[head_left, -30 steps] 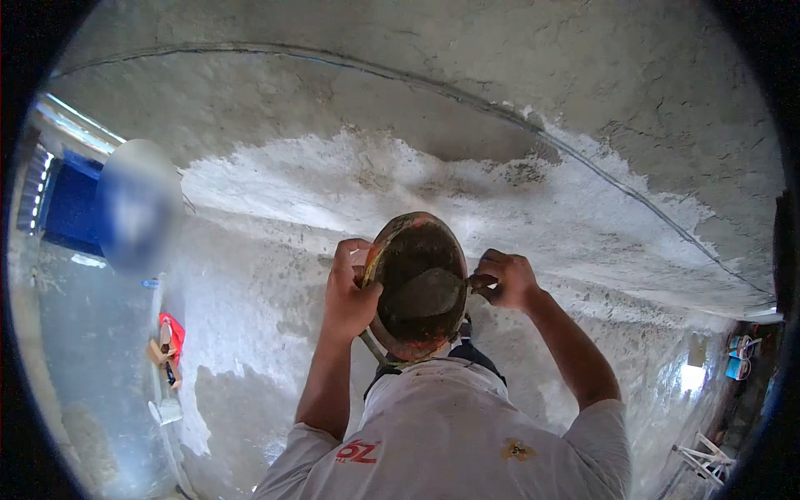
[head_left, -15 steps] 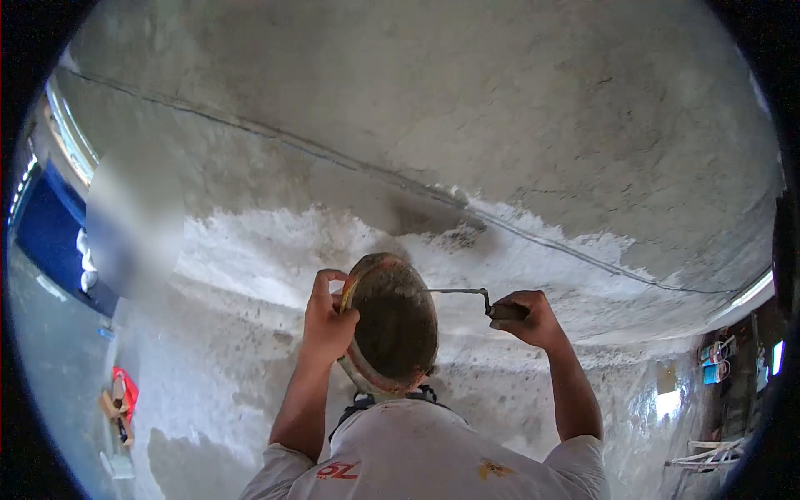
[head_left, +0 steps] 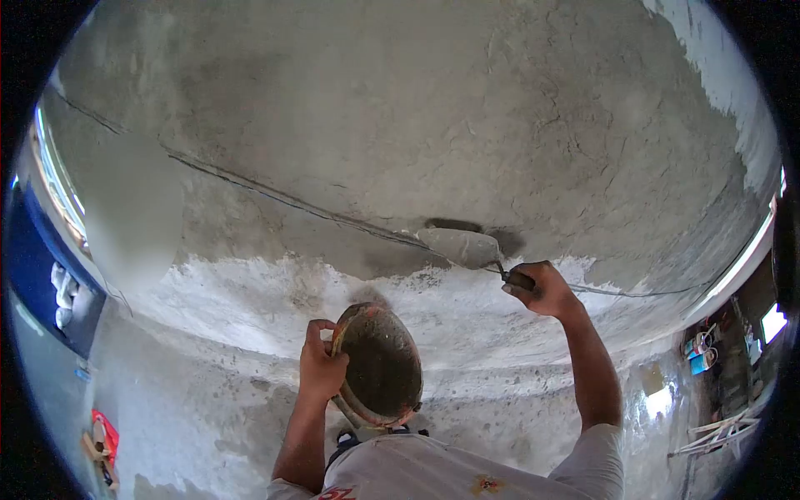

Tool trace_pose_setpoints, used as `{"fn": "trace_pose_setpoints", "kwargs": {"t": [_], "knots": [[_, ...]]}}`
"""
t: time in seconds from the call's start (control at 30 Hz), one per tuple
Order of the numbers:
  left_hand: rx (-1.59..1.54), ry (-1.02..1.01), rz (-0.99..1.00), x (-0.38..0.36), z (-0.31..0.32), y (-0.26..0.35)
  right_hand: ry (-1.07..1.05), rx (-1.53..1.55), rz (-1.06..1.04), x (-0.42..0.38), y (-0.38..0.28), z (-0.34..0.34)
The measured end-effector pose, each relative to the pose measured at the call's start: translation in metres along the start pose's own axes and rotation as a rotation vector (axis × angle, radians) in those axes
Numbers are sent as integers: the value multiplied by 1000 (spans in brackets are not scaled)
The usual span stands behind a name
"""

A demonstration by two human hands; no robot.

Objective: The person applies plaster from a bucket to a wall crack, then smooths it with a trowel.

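My left hand (head_left: 322,365) is closed on the rim of a round mortar pan (head_left: 382,367), which tilts in front of my shirt with dark grey mortar inside. My right hand (head_left: 540,289) grips the dark handle of a trowel (head_left: 460,247). The trowel's blade lies at the plastered wall (head_left: 400,125), over the cord (head_left: 317,208) that runs slantwise across it. Grey mortar covers the visible side of the blade. Below the cord, the grey plaster ends in a ragged edge above a whitish band (head_left: 250,292).
On the left floor lie a red bag (head_left: 107,433) and cardboard. White bundles (head_left: 63,292) rest by a blue surface at the far left. At the right are blue-and-white containers (head_left: 702,354) and a pale rack (head_left: 718,435). A blurred patch hides part of the left wall.
My right hand has raised the trowel from the pan up to the wall, and its blade now shows with mortar. The pan in my left hand sits lower in view.
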State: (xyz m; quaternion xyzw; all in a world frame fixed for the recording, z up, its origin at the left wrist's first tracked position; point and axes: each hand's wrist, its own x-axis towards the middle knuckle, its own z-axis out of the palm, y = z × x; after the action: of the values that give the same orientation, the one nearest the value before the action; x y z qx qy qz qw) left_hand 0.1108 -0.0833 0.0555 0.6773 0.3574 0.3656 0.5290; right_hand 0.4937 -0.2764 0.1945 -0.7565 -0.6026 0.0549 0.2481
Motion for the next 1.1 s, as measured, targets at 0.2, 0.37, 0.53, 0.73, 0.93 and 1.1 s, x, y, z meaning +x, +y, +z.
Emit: {"fn": "trace_pose_setpoints", "kwargs": {"t": [0.2, 0.37, 0.53, 0.73, 0.93, 1.1], "knots": [[133, 18, -88, -9, -2, -27, -112, -279, 14, 29, -26, -27], [312, 76, -130, -12, -9, -44, -97, -400, -58, 49, -9, -25], [346, 133, -138, -17, -20, -47, -83, -585, 30, 42, -26, -34], [320, 189, -139, -18, -29, -53, -139, -561, 99, 30, -49, -51], [361, 217, -158, -16, -34, -51, -91, -633, -10, 60, -51, -36], [369, 222, -184, -20, -38, -49, -170, -720, 0, 63, -54, -33]]}}
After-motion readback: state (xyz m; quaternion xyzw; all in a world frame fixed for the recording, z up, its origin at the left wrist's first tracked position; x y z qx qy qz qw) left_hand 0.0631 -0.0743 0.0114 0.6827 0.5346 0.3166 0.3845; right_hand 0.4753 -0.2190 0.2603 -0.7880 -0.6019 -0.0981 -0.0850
